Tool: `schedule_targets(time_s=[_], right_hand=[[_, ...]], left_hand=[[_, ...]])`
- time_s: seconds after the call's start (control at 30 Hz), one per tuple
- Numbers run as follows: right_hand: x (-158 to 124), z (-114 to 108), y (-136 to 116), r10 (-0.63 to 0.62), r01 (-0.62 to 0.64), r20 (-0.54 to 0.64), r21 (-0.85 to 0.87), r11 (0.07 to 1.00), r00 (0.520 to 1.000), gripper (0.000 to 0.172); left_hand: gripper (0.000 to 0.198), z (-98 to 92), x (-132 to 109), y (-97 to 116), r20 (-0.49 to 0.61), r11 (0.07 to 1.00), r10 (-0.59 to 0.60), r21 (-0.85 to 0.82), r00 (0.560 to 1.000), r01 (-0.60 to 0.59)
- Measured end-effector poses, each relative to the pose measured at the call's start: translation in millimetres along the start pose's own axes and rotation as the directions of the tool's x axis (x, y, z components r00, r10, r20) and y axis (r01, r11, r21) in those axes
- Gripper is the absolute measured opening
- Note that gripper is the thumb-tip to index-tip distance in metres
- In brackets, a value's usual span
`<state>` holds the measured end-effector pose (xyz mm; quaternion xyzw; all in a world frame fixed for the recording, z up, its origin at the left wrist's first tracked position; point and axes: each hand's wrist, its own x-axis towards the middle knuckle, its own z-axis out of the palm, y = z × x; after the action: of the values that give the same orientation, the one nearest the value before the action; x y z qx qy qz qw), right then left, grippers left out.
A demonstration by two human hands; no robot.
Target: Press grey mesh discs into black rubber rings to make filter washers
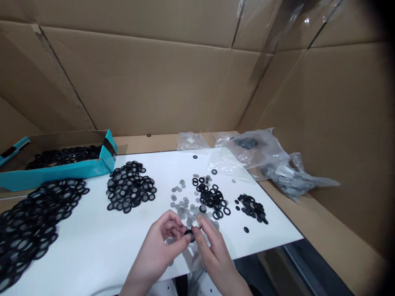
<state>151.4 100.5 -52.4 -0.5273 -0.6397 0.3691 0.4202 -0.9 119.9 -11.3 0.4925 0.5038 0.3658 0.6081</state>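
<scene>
My left hand (162, 248) pinches a black rubber ring (189, 235) between thumb and fingers, just above the white board (123, 250). Close beside it, my right hand (214, 248) is closed, its thumb and index fingertip together at the ring's right side. Something small and pale seems to be between those fingertips, too small to name. Loose translucent grey discs (185, 204) lie scattered beyond both hands. To their right is a heap of black rings (212, 197). Farther right sits a pile of small black round pieces (251, 207).
Left of my hands lie two piles of black rings with grey centres, one nearer (27, 222) and one farther (131, 187). A turquoise box (61, 170) holds more. Plastic bags (286, 176) lie along the right edge. Cardboard walls (148, 82) enclose the back and sides.
</scene>
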Motion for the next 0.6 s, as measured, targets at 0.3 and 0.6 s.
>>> schedule_targets(time_s=[0.3, 0.6], right_hand=[[1, -4, -3, -0.077, 0.075, -0.032, -0.058, 0.995, 0.997, 0.020], [1, -11, 1, -0.018, 0.014, 0.125, 0.037, 0.999, 0.992, 0.020]], left_hand=[[0.018, 4.3, 0, 2, -0.005, 0.999, -0.023, 0.022, 1.000, 0.023], [0.020, 0.8, -3, -8, 0.052, 0.980, -0.074, -0.183, 0.996, 0.083]])
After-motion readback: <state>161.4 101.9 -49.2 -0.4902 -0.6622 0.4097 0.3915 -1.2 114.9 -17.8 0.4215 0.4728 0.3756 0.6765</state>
